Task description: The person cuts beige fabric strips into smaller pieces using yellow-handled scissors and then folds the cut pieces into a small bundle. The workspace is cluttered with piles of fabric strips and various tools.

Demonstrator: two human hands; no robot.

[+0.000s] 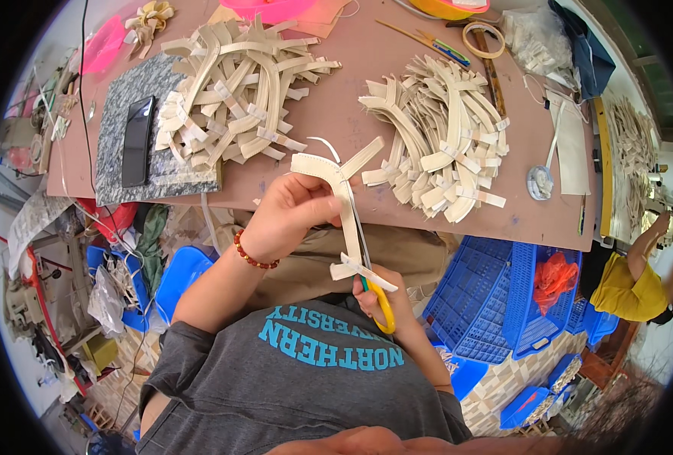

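Over the table's front edge, my left hand (295, 206) pinches a beige Y-shaped fabric strap (352, 225) near its fork. My right hand (373, 297), lower down, grips scissors (386, 312) with a yellow and green handle. Their dark, thin blades run up along the strap's right edge; how far they are apart is too small to make out. A narrow pale sliver of cloth (324, 142) curls off at the top of the strap. Beyond it lie two heaps of similar straps, a left heap (234, 91) and a right heap (450, 136).
A phone (138, 142) lies on a grey stone-patterned slab (188, 178). At the back right are a tape roll (484, 39) and pens (446, 51). Blue plastic crates (469, 299) stand below the brown table (534, 220). A person in yellow (632, 284) is at the far right.
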